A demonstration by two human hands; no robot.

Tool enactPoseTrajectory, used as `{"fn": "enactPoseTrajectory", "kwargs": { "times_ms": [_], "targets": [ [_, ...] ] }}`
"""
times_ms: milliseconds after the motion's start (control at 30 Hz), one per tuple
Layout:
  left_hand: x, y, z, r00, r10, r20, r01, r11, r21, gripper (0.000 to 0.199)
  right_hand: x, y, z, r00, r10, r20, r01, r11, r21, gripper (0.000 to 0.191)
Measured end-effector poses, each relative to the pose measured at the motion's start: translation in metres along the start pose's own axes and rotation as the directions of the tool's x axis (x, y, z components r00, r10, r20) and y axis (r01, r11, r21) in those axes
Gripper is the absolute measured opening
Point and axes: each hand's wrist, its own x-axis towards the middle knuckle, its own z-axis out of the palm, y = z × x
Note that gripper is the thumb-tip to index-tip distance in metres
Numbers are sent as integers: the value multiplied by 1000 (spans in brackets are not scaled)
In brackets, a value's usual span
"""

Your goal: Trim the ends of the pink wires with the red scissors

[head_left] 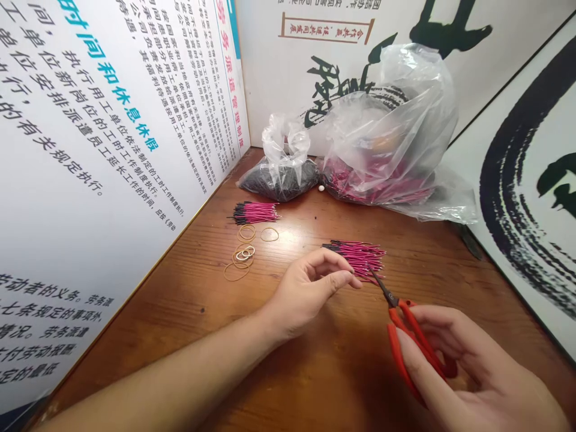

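The right hand [477, 366] grips the red-handled scissors [390, 299], apparently angled so their tips face the left hand [299, 294]; its thumb and forefinger nearly meet, any pinched piece too small to tell; pink-and-black wires [360, 258] lie just beyond, rubber bands [245, 253] leftward; a signboard [135, 198] reads "劳务派遣管理制度".

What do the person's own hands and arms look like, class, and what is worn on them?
The bare left hand has slender fingers, with no glove or ring in sight; its bare forearm shows no sleeve, watch or bracelet. The bare right hand shows no glove or ring either, but the picture's edge cuts off its arm, so any sleeve there cannot be told.
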Motion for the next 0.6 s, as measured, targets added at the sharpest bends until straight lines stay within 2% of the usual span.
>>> {"fn": "enactPoseTrajectory", "kwargs": {
  "times_ms": [100,167,200,400,600],
  "targets": [
    [-3,-1,4,1000,-6,9,7,1000,-25,21,6,-2,8,996,27,82,-42,982,187,22],
    [-8,-2,9,1000,9,5,-9,998,-57,17,8,-7,17,997,65,50,-81,898,433,22],
    [-10,-4,12,1000,12,6,-11,997,-82,16,8,-10,21,997,70,46,-83,872,482,23],
    [-24,-17,27,998,-34,48,42,981,-189,14,3,-18,33,997,76,13,-68,792,607,24],
    [-21,-16,18,997,-62,35,66,984,-163,24,6,-17,33,993,54,106,-111,728,677,28]
  ]
}}
